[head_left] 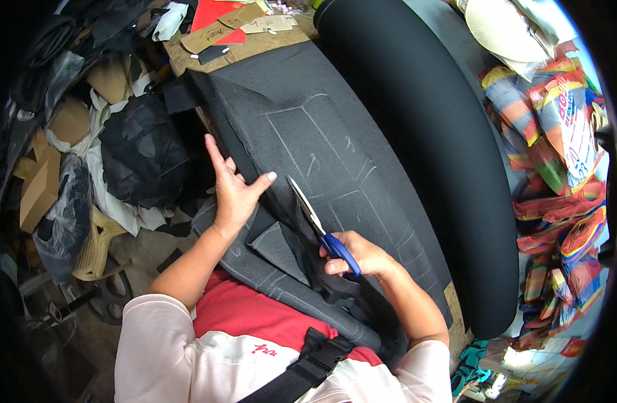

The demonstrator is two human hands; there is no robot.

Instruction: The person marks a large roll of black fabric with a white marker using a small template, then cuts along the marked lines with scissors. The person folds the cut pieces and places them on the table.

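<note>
My right hand (362,254) grips a pair of scissors (336,252) by its blue handles. The blades point up and to the left, lying over dark grey fabric (322,144) marked with pale chalk outlines. Along the fabric's left edge my left hand (238,195) rests with the thumb stretched over the cloth and the fingers spread apart. More chalk-marked grey fabric (288,289) hangs folded over my lap, between the table and my body. Whether the blades touch the cloth I cannot tell.
A thick roll of black material (422,148) lies along the right side of the table. Card patterns (217,33) and a red sheet (207,13) sit at the table's far end. Colourful mesh bundles (563,134) stand at right. Bags, boxes (41,190) and a beige plastic chair (101,245) crowd the left.
</note>
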